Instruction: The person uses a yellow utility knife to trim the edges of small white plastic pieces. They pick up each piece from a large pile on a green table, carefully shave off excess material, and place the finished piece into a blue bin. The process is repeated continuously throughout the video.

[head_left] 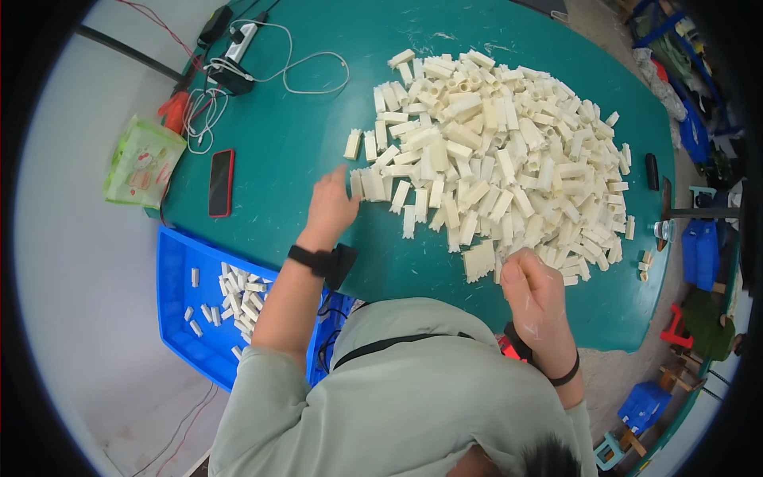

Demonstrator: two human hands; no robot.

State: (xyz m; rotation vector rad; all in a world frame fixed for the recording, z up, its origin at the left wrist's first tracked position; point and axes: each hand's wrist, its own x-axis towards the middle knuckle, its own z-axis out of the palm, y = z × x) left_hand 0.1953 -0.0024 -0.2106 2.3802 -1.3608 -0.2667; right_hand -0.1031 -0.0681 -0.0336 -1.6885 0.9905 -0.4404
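A big heap of cream-coloured, hollow rectangular plastic pieces covers much of the green table. My left hand is at the heap's left edge, fingers stretched forward and apart from the thumb. Right beside its fingertips stands a short row of cream pieces; whether they touch cannot be made out. Close to the table's near edge, my right hand is closed with the thumb on top, and what its fingers hold, if anything, is hidden. Just left of it lies a wider cream block with jagged ends.
A blue tray with several similar pieces sits at the lower left, below the table edge. A red-edged phone, a green-trimmed bag and a power strip with white cables lie at left. A black object is at right.
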